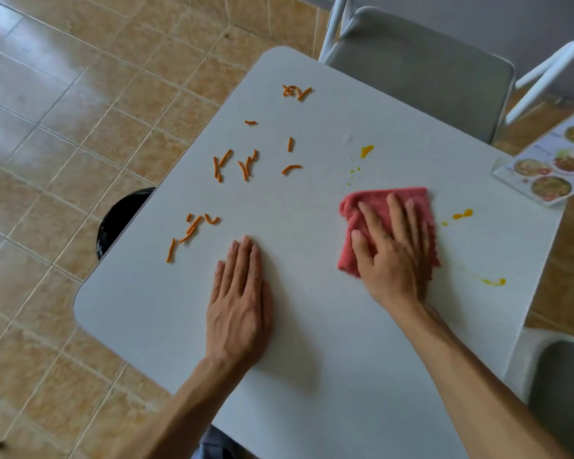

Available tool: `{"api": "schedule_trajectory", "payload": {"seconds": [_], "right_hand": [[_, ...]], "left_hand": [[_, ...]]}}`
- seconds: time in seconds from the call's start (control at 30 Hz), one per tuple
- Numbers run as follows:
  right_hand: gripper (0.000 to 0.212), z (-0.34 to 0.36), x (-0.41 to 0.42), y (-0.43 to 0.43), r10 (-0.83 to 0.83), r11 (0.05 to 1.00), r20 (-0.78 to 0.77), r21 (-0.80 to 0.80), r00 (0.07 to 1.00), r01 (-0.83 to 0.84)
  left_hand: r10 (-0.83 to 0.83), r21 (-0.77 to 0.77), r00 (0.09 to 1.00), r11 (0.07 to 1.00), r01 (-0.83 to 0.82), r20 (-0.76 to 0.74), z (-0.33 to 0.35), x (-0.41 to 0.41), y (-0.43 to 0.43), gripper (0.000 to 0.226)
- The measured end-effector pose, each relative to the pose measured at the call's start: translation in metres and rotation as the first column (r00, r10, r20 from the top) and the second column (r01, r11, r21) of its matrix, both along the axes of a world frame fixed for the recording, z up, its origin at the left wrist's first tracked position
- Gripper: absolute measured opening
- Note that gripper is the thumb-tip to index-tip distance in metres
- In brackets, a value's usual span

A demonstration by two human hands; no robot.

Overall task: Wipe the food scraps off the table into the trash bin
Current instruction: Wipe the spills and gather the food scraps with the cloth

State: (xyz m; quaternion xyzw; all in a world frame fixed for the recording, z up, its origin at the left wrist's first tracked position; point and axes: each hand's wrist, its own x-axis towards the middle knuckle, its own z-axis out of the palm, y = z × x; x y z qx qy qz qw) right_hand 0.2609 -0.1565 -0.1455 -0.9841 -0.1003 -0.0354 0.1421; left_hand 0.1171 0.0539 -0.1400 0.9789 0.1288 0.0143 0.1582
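Across the middle of the frame lies a white counter (312, 326) with rounded corners, seen from above. At centre right, the right hand (391, 256) presses flat on a folded pink cloth (378, 200), fingers spread over it, palm down rather than closed around it; the picture is slightly blurred there. Left of it, at lower centre, the left hand (239, 306) rests flat on the bare counter with fingers straight and together, holding nothing.

Orange food scraps (236, 164), short thin sticks, are scattered over the upper left part of the counter in several loose clusters: one near the far edge, one in the middle, one close to the left hand's fingertips. Yellow sauce smears (367, 151) dot the surface above and to the right of the cloth, well apart from the sticks.

Partly hidden under the counter's left edge, a black trash bin (120, 217) stands on the tan tiled floor (63, 127). A grey chair (421, 67) sits at the top, and a picture menu (550, 167) lies at the right edge.
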Motion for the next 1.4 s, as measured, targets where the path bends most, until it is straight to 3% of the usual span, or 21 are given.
{"api": "schedule_trajectory", "payload": {"seconds": [0.1,0.2,0.3,0.43,0.57,0.63,0.77,0.87,0.97,1.07,1.13,1.23,1.3,1.33,1.4], "right_hand": [[0.053,-0.006,0.026,0.051,-0.072,0.997,-0.033,0.028,0.997,0.073],[0.050,-0.006,-0.008,0.061,0.081,0.995,-0.026,0.059,0.996,-0.079],[0.048,0.005,-0.065,0.011,0.161,0.986,-0.070,0.049,0.984,-0.158],[0.055,0.015,-0.106,-0.085,-0.079,0.997,-0.069,-0.002,0.994,0.079],[0.060,0.002,-0.021,-0.123,-0.337,0.941,0.007,0.020,0.941,0.337],[0.061,-0.009,0.024,-0.110,-0.366,0.930,0.002,0.024,0.931,0.366],[0.054,0.001,-0.001,-0.082,-0.091,0.994,-0.006,-0.058,0.996,0.090],[0.054,0.012,-0.053,-0.114,0.081,0.993,-0.056,-0.076,0.995,-0.085],[0.056,0.005,-0.025,-0.139,-0.158,0.981,0.009,-0.114,0.987,0.158],[0.057,-0.003,0.033,-0.109,-0.350,0.934,0.032,-0.061,0.936,0.351],[0.055,-0.001,0.039,-0.083,-0.250,0.967,0.022,-0.045,0.968,0.251],[0.054,0.009,-0.001,-0.088,0.098,0.990,-0.049,-0.093,0.994,-0.102],[0.056,0.011,-0.023,-0.119,0.160,0.979,-0.074,-0.116,0.984,-0.168],[0.056,0.010,-0.024,-0.134,0.102,0.986,-0.061,-0.125,0.993,-0.109],[0.058,0.006,-0.006,-0.137,-0.184,0.977,-0.033,-0.112,0.982,0.179]], "left_hand": [[-0.007,-0.018,1.000,1.000,0.008,0.027,-0.001,0.009,-0.011,0.054],[-0.051,-0.064,0.997,0.996,0.056,0.064,0.003,0.032,-0.028,0.055],[-0.069,-0.106,0.993,0.991,0.079,0.092,0.008,0.067,-0.047,0.057],[-0.151,-0.069,0.987,0.985,0.155,0.063,0.001,0.104,-0.066,0.060],[-0.137,-0.002,0.990,0.990,0.138,0.011,-0.007,0.112,-0.071,0.062],[-0.143,0.005,0.990,0.990,0.143,0.015,-0.007,0.111,-0.071,0.062],[-0.129,-0.004,0.992,0.992,0.129,0.019,-0.004,0.110,-0.071,0.062],[-0.126,-0.012,0.992,0.992,0.126,0.011,-0.003,0.110,-0.072,0.062],[-0.123,-0.002,0.992,0.992,0.123,0.013,-0.003,0.112,-0.072,0.062],[-0.121,-0.001,0.992,0.993,0.121,0.023,-0.003,0.110,-0.072,0.061],[-0.123,-0.002,0.992,0.992,0.123,0.022,-0.003,0.109,-0.071,0.061],[-0.124,-0.008,0.992,0.992,0.124,0.020,-0.001,0.110,-0.070,0.061],[-0.116,-0.013,0.993,0.993,0.116,0.015,-0.001,0.111,-0.070,0.061],[-0.117,-0.014,0.993,0.993,0.117,0.015,0.000,0.111,-0.071,0.061],[-0.126,-0.009,0.992,0.992,0.127,0.024,-0.002,0.113,-0.072,0.060]]}}
